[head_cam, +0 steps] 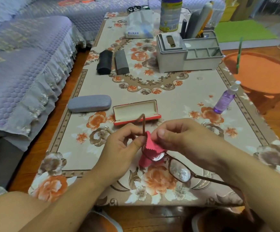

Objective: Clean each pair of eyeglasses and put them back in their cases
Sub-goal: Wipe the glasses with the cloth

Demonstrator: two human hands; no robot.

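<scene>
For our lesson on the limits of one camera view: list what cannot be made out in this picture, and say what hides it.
Head view only:
- Left lens of the glasses: covered by the pink cloth.
- Grey case and two dark cases: closed, contents hidden.
- Spray bottle label: too small to read.
- Right hand fingertips: behind the cloth.
- Left hand pinches the temple.

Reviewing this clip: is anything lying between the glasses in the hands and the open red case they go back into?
Nothing visible blocks the way. The glasses are held above the table, left hand on one arm, right hand rubbing a lens with the pink cloth. The open red case lies just beyond, its tray showing nothing inside.
</scene>
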